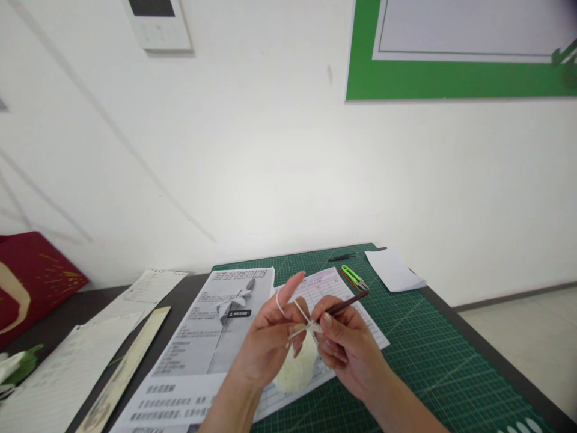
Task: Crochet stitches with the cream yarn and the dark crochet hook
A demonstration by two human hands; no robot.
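My left hand (276, 328) pinches a small piece of pale crochet work (312, 326), its index finger raised with a strand of white yarn (280, 305) looped round it. In my right hand (347, 343) is a crochet hook (347, 302) with a dark brown handle, held like a pencil. The hook's tip meets the crochet work between both hands; the exact stitch is too small to make out. Below them a cream ball of yarn (297, 368) rests on a printed form (374, 334), partly covered by my hands.
A green cutting mat (451, 367) covers much of the dark table. Green thread snips (354, 275), black tweezers (343, 257) and white paper (394, 270) lie toward the back. On the left are a printed flower pattern sheet (193, 343), a ruler (126, 367), handwritten sheets (76, 367) and a red bag (40, 276).
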